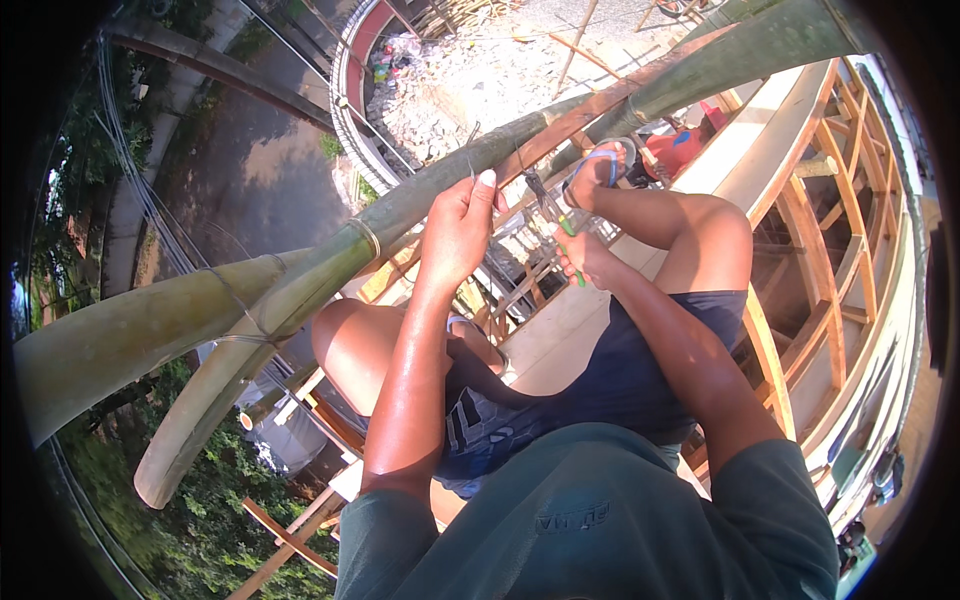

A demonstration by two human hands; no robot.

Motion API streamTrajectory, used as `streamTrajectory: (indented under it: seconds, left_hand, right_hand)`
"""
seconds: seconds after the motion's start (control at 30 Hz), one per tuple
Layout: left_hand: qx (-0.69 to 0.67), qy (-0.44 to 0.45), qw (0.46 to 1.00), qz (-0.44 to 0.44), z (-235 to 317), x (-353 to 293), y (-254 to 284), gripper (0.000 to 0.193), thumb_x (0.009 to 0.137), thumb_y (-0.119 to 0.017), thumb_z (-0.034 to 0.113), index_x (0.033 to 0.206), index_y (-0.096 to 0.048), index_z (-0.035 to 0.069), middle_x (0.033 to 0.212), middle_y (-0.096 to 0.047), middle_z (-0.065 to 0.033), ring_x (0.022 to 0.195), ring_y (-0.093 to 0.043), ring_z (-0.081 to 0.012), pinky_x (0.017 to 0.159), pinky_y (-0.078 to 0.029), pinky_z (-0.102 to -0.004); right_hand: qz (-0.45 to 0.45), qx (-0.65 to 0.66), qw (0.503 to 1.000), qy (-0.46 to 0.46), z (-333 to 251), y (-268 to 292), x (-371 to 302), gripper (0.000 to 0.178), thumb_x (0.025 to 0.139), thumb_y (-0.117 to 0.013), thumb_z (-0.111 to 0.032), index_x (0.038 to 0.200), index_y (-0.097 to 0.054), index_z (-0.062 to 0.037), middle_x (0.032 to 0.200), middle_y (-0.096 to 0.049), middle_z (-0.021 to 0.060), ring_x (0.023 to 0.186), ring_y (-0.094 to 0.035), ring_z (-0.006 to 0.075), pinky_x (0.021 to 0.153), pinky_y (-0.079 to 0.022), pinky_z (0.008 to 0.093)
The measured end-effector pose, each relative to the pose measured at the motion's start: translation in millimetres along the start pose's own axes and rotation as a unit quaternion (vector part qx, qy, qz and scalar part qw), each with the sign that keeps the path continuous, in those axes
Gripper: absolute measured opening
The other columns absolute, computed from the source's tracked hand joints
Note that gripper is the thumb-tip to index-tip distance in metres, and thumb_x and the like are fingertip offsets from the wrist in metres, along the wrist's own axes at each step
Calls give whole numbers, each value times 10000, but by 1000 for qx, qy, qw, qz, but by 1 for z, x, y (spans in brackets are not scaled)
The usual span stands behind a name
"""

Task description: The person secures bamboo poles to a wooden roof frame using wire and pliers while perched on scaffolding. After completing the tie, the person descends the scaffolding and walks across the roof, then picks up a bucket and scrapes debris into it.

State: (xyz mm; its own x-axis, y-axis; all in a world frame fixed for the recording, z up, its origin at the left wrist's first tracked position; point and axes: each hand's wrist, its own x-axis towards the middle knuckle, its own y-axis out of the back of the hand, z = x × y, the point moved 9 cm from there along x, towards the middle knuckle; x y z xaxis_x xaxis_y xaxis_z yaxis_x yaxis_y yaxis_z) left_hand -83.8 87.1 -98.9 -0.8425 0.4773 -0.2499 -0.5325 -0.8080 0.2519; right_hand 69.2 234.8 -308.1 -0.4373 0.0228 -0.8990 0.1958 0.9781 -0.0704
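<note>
My right hand (590,258) is closed round the green handles of a pair of pincers (568,228), whose dark jaws point up toward a wooden beam (570,118). Dark wire (536,185) hangs below the beam, close to the jaws; whether they grip it I cannot tell. My left hand (463,225) is closed with its thumb up, against the near side of a long bamboo pole (400,205). Thin wire stands up by its fingers, but what they pinch is hidden. Wire ties (365,237) wrap the pole to the left of this hand.
A thicker bamboo pole (150,305) crosses at left, bound with wire. Curved wooden framing (820,250) runs down the right. Far below lie a road (270,180), rubble (430,100) and trees. My sandalled foot (597,170) rests near the beam, above pale boards (560,335).
</note>
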Motion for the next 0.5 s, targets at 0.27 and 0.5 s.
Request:
streamTrajectory:
  seconds: [0.27, 0.5]
  left_hand:
    - [195, 83, 972, 101, -133, 67, -73, 511, 935, -537, 445, 915, -653, -53, 872, -653, -301, 898, -637, -448, 806, -487, -461]
    - [146, 109, 978, 99, -150, 70, -105, 341, 913, -598, 322, 903, -611, -19, 895, -649, -280, 917, -623, -446, 790, -481, -483]
  right_hand:
    - [-51, 60, 997, -25, 4, -20, 1, 425, 1003, -451, -462, 778, -457, -101, 619, -417, -32, 473, -389, 94, 424, -371, 276]
    - [-75, 29, 997, -2, 7, -19, 9, 471, 1016, -420, -440, 1039, -567, 7, 889, -639, 119, 736, -660, 212, 700, -579, 360]
